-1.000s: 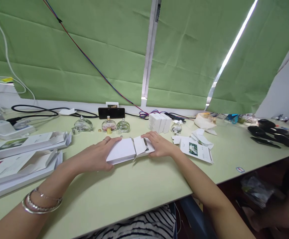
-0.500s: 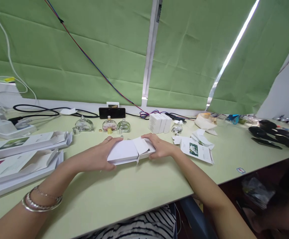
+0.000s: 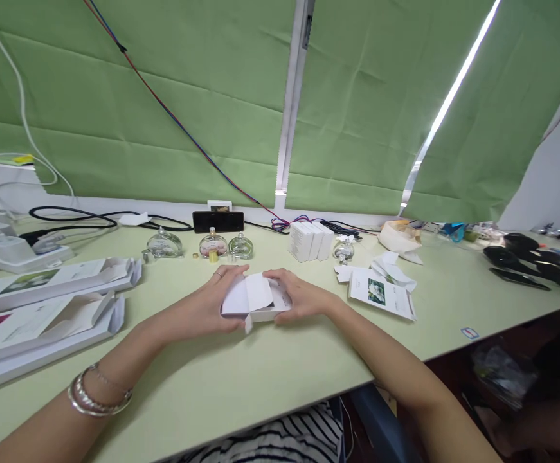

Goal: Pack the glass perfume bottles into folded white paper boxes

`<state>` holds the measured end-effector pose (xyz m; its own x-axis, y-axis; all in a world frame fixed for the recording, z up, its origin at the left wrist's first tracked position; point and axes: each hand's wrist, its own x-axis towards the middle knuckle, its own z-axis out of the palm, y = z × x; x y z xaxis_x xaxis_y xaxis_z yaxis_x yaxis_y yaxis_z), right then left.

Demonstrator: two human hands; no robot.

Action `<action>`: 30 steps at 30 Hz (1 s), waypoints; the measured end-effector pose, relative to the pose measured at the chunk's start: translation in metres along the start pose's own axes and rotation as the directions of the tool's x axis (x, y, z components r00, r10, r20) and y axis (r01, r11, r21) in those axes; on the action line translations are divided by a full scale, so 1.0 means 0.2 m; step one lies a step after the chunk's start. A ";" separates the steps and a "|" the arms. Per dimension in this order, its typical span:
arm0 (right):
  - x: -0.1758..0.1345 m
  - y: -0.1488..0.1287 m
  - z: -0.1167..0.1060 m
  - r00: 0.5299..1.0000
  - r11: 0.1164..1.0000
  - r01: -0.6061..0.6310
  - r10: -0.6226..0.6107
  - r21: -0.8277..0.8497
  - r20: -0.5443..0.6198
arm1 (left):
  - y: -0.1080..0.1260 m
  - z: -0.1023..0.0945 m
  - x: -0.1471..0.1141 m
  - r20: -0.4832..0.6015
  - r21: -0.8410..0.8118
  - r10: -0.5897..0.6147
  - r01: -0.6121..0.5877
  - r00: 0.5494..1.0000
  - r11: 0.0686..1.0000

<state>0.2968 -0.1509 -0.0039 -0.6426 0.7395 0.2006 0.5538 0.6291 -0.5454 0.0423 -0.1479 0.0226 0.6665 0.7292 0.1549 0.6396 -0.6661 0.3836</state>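
Low over the table, my left hand (image 3: 207, 305) grips the outer end of a plain white inner box (image 3: 234, 298). The other end of that box sits inside a white carton (image 3: 280, 297), whose flap (image 3: 259, 290) stands open at the joint. My right hand (image 3: 303, 296) is wrapped round the carton's right end, thumb at the near side. Behind the hands stand perfume bottles: one clear (image 3: 164, 243), one pinkish (image 3: 213, 244) and one green (image 3: 240, 245). A gold cap (image 3: 213, 257) is in front of the pinkish one.
Long white boxes (image 3: 43, 321) lie at left. Several small white boxes (image 3: 310, 241) stand at the back beside a round glass bottle (image 3: 344, 249). An opened flower-printed carton (image 3: 380, 292) lies at right, with black objects (image 3: 525, 257) beyond. A phone (image 3: 218, 222) leans at the back.
The inner box has slid further into the carton, so less of it shows. My left hand has moved right, closer to my right hand, which has shifted slightly left.
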 end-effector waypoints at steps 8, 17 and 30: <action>0.07 0.06 0.14 0.997 0.703 0.030 0.031 0.710 -0.072 | 0.02 -0.04 0.01 -0.360 -0.200 0.006 -0.083 0.933 0.976; 0.08 0.01 0.21 1.000 0.665 0.016 -0.030 0.746 0.005 | 0.00 0.13 0.04 -0.250 -0.253 -0.003 -0.062 0.968 0.965; 0.07 -0.07 0.20 0.955 0.994 0.109 -0.102 0.009 -0.277 | 0.00 0.15 0.04 -0.355 0.018 0.103 -0.103 0.929 0.995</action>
<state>0.2585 -0.1604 -0.0264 -0.5239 0.7083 0.4731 0.4754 0.7040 -0.5277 0.0594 -0.1468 -0.0023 0.5489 0.6646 0.5069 0.5744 -0.7405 0.3489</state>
